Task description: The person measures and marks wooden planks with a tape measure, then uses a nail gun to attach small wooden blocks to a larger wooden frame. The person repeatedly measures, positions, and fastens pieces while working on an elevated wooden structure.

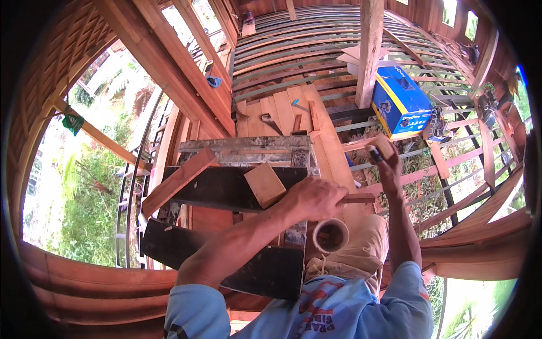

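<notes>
My left hand [317,199] is closed in a fist over the right end of the black-topped bench, around a narrow brown wooden stick [359,198] that sticks out to the right. Raised further right, my right hand [388,165] grips a light wooden block [385,147]; a small dark part shows by its fingers, too blurred to name. A squared wooden block [265,186] rests on the black board [214,189], left of my left hand. Just below that hand, beside my thigh, stands a pale-rimmed round container [331,236] with brown contents.
A reddish plank [179,182] lies slanted across the bench's left. Beyond it, a handsaw [271,123] and a blue-headed tool [300,105] lie on loose boards. A blue box [402,100] stands by a wooden post [370,56]. Open gaps show between the floor joists [293,51].
</notes>
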The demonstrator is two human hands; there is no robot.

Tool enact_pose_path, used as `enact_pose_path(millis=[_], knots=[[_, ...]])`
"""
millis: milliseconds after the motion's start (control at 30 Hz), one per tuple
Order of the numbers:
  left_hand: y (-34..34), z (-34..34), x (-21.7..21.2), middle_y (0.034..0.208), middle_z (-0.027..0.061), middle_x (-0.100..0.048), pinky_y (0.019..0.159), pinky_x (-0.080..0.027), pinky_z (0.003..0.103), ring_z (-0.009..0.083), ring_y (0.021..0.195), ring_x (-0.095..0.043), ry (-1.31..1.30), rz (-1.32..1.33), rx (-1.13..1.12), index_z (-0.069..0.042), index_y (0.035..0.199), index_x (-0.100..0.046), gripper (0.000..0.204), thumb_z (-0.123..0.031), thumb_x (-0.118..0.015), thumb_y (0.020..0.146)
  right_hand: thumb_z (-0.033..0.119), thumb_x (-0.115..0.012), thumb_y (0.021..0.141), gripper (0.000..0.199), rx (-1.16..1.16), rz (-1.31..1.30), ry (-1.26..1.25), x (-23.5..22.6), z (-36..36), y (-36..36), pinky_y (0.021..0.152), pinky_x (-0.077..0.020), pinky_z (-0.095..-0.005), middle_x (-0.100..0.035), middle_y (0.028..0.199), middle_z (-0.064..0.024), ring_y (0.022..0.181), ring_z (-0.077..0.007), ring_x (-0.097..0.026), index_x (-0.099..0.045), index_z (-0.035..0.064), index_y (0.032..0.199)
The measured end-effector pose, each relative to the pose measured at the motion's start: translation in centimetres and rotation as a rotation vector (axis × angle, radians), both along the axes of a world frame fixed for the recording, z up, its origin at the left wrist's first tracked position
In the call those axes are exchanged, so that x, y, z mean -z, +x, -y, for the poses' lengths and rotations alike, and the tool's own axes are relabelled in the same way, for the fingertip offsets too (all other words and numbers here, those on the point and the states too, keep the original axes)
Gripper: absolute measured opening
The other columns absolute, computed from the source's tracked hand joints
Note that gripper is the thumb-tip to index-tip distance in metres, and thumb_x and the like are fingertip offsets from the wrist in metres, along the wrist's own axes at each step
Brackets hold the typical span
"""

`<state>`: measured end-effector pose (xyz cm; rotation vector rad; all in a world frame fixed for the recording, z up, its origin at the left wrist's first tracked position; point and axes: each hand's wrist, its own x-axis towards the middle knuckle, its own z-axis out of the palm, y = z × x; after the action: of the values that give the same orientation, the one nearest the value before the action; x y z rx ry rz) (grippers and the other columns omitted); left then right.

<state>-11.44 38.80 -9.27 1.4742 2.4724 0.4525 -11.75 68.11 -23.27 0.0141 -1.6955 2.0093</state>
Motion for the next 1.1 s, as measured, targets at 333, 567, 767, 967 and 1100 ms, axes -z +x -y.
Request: enact_pose_path(millis=[333,567,767,967,1100], knots=[[0.1,-0.1,-1.2,0.106,0.0198,-0.079,0.091,-0.061,0.053,0.0416,0.101,-0.076,0.002,0.053,0.032,-0.012,0.127,-0.074,0.038,-0.04,-0.065,0.104,0.019,-0.079,0.095,0.07,-0.102,0.102,-0.038,1.6,-1.3,-6.9,0.093,-0.0625,-0.0364,-0.066,0.14,-0.0117,0.119,-0.0206,-0.069,-0.048,0.0019,0.155],[0.2,-0.1,-1.6,0.103,0.019,-0.079,0.087,-0.061,0.054,0.0404,0.097,-0.077,0.067,0.059,0.044,-0.009,0.124,-0.073,0.039,-0.042,-0.065,0.105,0.002,-0.069,0.09,0.053,-0.018,0.079,-0.088,-0.5,1.5,-8.3,0.077,-0.0596,-0.0323,-0.073,0.114,-0.0059,0.088,-0.0154,-0.071,-0.06,-0.0007,0.142],[0.3,-0.1,-1.5,0.103,0.0181,-0.079,0.089,-0.06,0.052,0.0394,0.098,-0.077,0.078,0.035,0.03,-0.009,0.125,-0.075,0.037,-0.038,-0.067,0.104,0.011,-0.075,0.097,0.051,-0.022,-0.108,-0.24,-1.5,3.0,-6.6,0.08,-0.0621,-0.0321,-0.075,0.121,-0.0088,0.094,-0.0154,-0.074,-0.061,0.0015,0.144],[0.9,-0.1,-2.5,0.108,0.0191,-0.079,0.091,-0.06,0.051,0.04,0.101,-0.077,0.069,0.118,-0.058,-0.01,0.126,-0.075,0.037,-0.039,-0.067,0.104,0.035,-0.062,0.111,0.049,-0.234,-0.01,-0.439,-2.5,-0.5,-1.3,0.081,-0.0644,-0.0389,-0.072,0.128,-0.0147,0.104,-0.0257,-0.076,-0.055,0.0035,0.147],[1.4,-0.8,-3.2,0.106,0.0185,-0.078,0.089,-0.06,0.051,0.0393,0.099,-0.077,0.089,0.065,-0.094,-0.01,0.127,-0.075,0.035,-0.034,-0.07,0.102,0.052,-0.046,0.114,0.057,-0.311,-0.023,-0.487,-2.0,-3.5,3.8,0.074,-0.0613,-0.0393,-0.074,0.117,-0.0225,0.089,-0.0284,-0.075,-0.058,0.0038,0.144]])
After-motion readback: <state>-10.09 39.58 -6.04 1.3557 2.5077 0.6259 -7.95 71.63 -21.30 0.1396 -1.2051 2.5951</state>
